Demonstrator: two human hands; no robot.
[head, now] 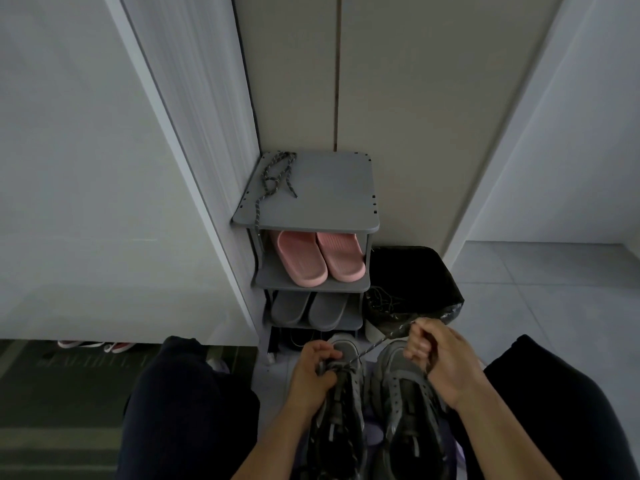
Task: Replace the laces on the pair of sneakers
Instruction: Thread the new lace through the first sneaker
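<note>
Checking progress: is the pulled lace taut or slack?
Taut: the lace runs straight from the sneaker in the left hand to the right hand.

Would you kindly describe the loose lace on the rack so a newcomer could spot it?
A grey shoe rack stands in the corner. The loose lace lies at the left of its top shelf, one end hanging off. Nothing else lies there; slippers sit below.

The person wears dark, near-black trousers of plain matte cloth with no pattern. The left trouser leg [187,410] shows as a broad rounded mass just outside the left hand [313,370]. The right trouser leg [554,410] looks the same outside the right hand [440,362]. Behind each hand, the left forearm [277,441] and right forearm [498,434] are bare down to the picture's lower edge.
</note>
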